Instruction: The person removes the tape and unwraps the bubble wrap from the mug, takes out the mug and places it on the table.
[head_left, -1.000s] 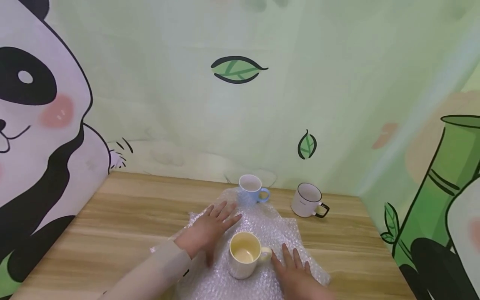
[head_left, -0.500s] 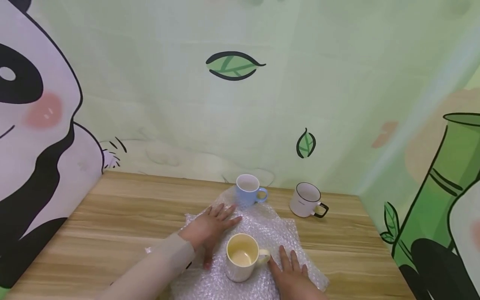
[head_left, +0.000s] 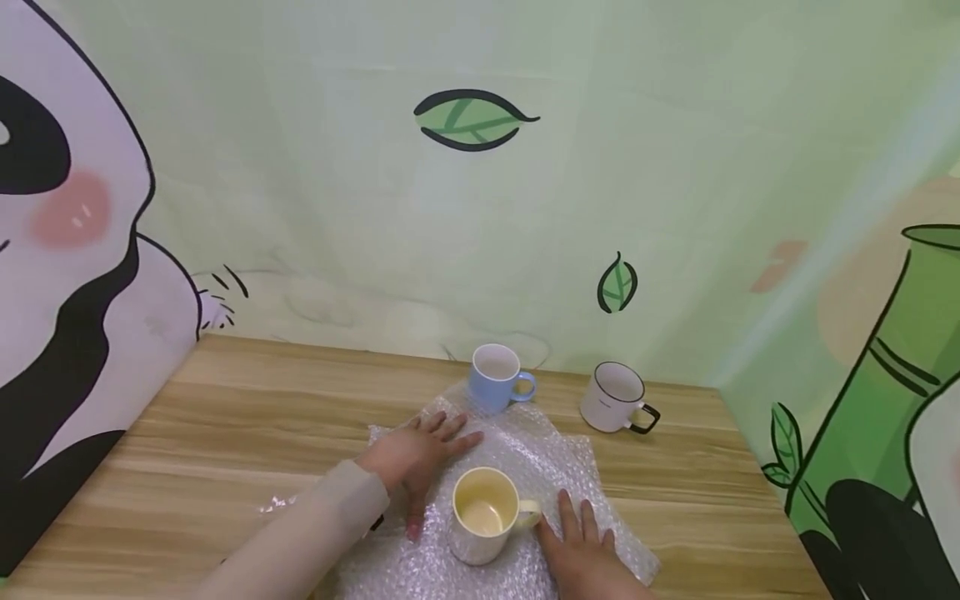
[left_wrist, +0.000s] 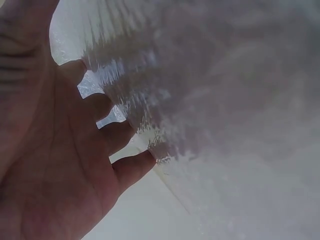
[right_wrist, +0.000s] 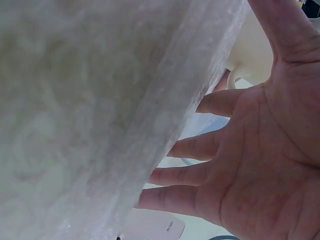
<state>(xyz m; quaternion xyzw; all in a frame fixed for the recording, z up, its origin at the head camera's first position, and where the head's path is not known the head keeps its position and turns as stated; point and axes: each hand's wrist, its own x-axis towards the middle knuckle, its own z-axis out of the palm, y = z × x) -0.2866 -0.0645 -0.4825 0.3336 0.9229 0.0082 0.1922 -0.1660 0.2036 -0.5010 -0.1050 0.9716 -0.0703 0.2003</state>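
Observation:
A cream-yellow mug (head_left: 476,546) stands upright on a sheet of bubble wrap (head_left: 525,462), its handle toward the right. To the mug's left, my left hand (head_left: 416,457) rests on the wrap with spread fingers. My right hand (head_left: 588,554) lies to the right of the mug, its fingers spread on the wrap and its thumb close by the handle; whether they touch cannot be told. The wrist views show both palms, with the fingertips of the left hand (left_wrist: 65,140) and the right hand (right_wrist: 265,150) against the blurred plastic. Neither hand grips anything.
A light-blue mug (head_left: 489,392) stands at the wrap's far end, near the back wall. Right of it is a white mug (head_left: 602,411) with a black rim and black handle. Everything sits on a wood-grain table (head_left: 300,400); a printed cloth (head_left: 337,183) hangs behind.
The head view has shifted slightly. Both hands and the yellow mug stay nearly in place, while the wrap's far edge now sits lower against the blue mug, showing more of its side.

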